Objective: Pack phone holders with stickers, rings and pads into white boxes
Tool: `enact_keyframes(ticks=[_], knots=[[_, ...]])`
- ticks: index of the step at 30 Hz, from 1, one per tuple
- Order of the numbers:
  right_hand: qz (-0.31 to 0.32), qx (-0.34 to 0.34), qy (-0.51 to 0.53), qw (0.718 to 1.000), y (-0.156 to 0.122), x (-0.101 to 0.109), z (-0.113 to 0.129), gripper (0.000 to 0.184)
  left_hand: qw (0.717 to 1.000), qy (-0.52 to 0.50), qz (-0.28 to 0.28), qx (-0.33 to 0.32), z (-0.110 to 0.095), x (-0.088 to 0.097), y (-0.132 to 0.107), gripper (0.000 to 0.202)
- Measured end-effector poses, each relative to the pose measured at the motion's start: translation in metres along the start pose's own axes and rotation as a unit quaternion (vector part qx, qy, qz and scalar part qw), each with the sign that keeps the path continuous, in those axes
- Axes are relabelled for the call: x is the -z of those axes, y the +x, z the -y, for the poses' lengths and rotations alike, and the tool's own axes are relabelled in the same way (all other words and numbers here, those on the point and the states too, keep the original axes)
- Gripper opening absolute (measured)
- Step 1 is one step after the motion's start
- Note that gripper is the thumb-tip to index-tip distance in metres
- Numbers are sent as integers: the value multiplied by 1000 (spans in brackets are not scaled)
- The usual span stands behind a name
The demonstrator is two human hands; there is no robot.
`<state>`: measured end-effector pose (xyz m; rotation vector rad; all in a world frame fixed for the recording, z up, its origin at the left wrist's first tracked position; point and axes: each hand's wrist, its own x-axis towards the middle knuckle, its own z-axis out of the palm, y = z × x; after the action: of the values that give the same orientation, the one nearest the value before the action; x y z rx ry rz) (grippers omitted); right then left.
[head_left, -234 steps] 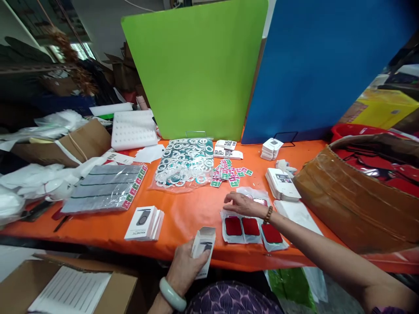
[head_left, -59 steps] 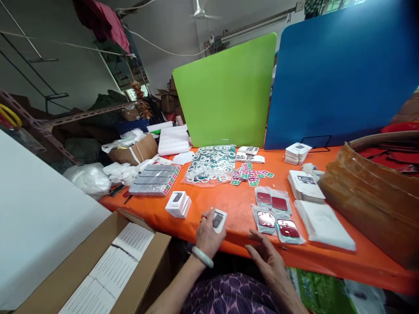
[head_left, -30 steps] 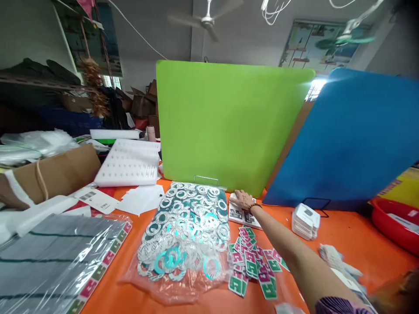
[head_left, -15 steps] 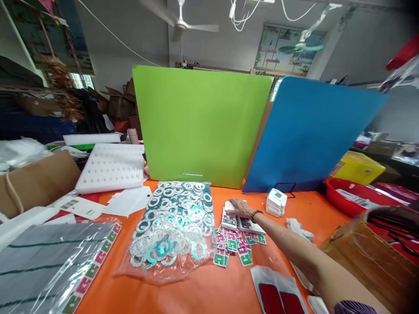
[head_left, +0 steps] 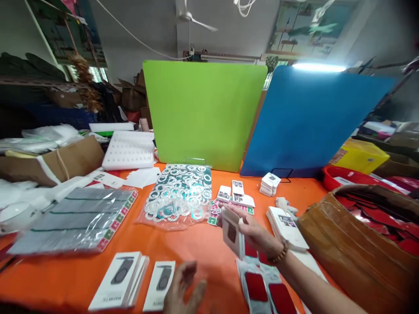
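My right hand point(head_left: 257, 233) is closed on a flat white box blank point(head_left: 231, 232) printed with a dark device picture, lifted above the orange table point(head_left: 183, 244). My left hand point(head_left: 183, 290) hovers low at the near edge, fingers apart and holding nothing, just right of a single white printed box point(head_left: 160, 279). A stack of the same white boxes point(head_left: 121, 279) lies further left. Red pads in clear bags point(head_left: 265, 294) lie under my right forearm. More flat box blanks point(head_left: 237, 194) rest behind the pink and green stickers point(head_left: 214, 213).
A bag of silver and teal rings point(head_left: 178, 194) lies mid-table, a wrapped grey pack point(head_left: 78, 216) at left. Green board point(head_left: 204, 113) and blue board point(head_left: 310, 122) stand at the back. A brown cardboard drum point(head_left: 356, 244) sits right; white card stacks point(head_left: 284, 220) beside it.
My right hand pulled back from the far blanks with one white blank in it. My left hand came into view at the near edge. The view tilted down toward the table.
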<state>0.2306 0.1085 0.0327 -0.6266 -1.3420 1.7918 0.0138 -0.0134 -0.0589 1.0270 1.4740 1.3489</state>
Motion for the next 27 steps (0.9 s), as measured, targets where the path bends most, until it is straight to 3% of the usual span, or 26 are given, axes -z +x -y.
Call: enact_keyframes(ticks=[2, 4, 7, 10, 13, 16, 20, 23, 25, 27], knots=[[36, -12, 92, 995, -28, -29, -17, 72, 995, -78, 63, 22, -19, -20, -9, 55], [44, -13, 150, 988, -49, -48, -32, 74, 993, -88, 76, 0, -39, -35, -19, 66], [7, -9, 201, 980, -68, -63, -48, 64, 997, -42, 52, 28, -56, -47, -32, 69], [-83, -39, 177, 980, -77, -67, -57, 47, 996, 1, 64, 57, -54, -45, -36, 58], [-183, -55, 138, 972, -81, -64, -63, 33, 987, 23, 146, 60, -46, -33, -34, 32], [-230, -52, 103, 966, -84, -60, -68, 35, 973, 49, 215, 67, -39, -20, -33, 22], [-236, -81, 134, 959, -89, -71, -81, 40, 928, 1, 343, 143, -32, -13, -39, 32], [-220, -92, 167, 957, -90, -87, -92, 42, 862, -107, 443, 223, -27, -13, -47, 55], [-185, -93, 118, 971, -89, -87, -92, 42, 826, -169, 460, 278, -23, -12, -52, 58], [-135, -79, -6, 988, -86, -73, -85, 41, 821, -190, 441, 310, -19, -10, -55, 53]])
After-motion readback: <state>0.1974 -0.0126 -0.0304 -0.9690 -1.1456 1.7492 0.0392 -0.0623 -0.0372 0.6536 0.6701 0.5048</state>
